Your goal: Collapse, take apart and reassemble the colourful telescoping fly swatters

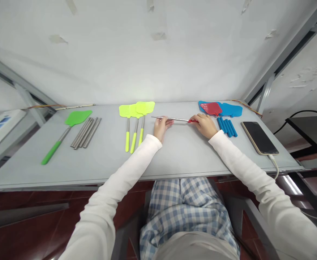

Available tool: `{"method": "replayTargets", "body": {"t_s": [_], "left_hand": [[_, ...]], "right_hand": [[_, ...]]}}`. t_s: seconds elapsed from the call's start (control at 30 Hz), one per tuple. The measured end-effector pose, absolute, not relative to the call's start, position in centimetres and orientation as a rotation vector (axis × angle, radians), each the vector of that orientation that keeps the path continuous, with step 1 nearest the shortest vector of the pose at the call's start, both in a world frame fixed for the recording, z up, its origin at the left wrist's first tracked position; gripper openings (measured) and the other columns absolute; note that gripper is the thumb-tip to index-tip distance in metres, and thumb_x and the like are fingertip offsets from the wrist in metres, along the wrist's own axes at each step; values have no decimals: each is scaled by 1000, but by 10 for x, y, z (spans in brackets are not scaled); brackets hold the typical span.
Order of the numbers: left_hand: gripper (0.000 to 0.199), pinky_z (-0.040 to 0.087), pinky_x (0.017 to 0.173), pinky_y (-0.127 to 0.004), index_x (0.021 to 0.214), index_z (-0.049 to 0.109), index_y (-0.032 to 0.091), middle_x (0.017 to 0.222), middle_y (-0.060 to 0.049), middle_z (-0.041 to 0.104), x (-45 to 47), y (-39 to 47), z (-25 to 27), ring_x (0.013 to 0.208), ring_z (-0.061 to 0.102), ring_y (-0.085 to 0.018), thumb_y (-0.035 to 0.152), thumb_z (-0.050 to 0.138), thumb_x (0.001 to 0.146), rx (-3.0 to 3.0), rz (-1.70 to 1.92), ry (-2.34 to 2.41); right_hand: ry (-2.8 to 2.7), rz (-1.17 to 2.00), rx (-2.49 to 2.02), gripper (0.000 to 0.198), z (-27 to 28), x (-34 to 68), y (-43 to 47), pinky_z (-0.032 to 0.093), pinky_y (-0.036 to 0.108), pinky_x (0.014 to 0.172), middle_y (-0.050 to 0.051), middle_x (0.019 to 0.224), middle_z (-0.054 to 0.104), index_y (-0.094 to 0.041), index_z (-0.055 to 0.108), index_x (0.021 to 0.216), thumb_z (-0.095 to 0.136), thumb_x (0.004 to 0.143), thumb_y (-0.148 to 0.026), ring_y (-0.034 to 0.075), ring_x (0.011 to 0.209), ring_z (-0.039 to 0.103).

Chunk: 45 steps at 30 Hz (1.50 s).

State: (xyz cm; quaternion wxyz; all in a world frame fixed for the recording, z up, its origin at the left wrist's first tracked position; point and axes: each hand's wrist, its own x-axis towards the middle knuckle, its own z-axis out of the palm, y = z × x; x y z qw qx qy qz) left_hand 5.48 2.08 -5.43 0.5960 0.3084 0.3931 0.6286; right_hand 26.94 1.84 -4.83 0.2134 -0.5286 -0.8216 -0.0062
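"Where's the rod from where you're standing?"

"The thin metal rod [180, 119] lies crosswise over the far half of the grey table [188, 155], between the yellow-green fly swatters [135, 111] on the left and the short blue tubes [227, 127] on the right."

"And the hands?"

"The left hand [161, 128] has its fingers closed round the rod, left of its middle. The right hand [204, 124] pinches a red plastic piece [192, 121] at the rod's right end. The fingers hide too much to tell its shape, or how far the two overlap."

"How would you handle it?"

"In one straight line, left grip firm so the rod can't spin. If it wobbles, I'd bring those fingers nearer the join. Any push should run along the rod; a sideways one could skew it, I reckon."
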Motion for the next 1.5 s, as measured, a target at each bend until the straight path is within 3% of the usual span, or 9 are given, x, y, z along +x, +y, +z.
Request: {"method": "replayTargets", "body": {"t_s": [0.43, 1.07, 1.5], "left_hand": [[7, 54, 89, -33, 80, 50, 16, 68, 2, 63, 49, 23, -56, 71, 68, -10, 12, 54, 83, 727, 1430, 924], [10, 48, 102, -33, 87, 52, 19, 76, -1, 70, 43, 18, -53, 84, 72, -13, 16, 60, 83, 699, 1376, 840], [14, 50, 95, -35, 88, 50, 21, 79, 0, 70, 42, 15, -51, 87, 73, -17, 19, 60, 78, 768, 1336, 839]], "right_hand": [[-2284, -39, -1476, 22, -49, 269, 18, 33, 35, 80, 8, 101, 69, -20, 65, 103, 45, 98, -27, 24, 94, 60], [-2228, -118, -1301, 23, -48, 271, 19, 34, 35, 79, 8, 97, 67, -21, 65, 98, 48, 96, -36, 24, 91, 58], [-2225, -33, -1322, 31, -42, 270, 17, 37, 37, 80, 10, 99, 66, -23, 66, 103, 38, 99, -35, 26, 92, 56]]}}
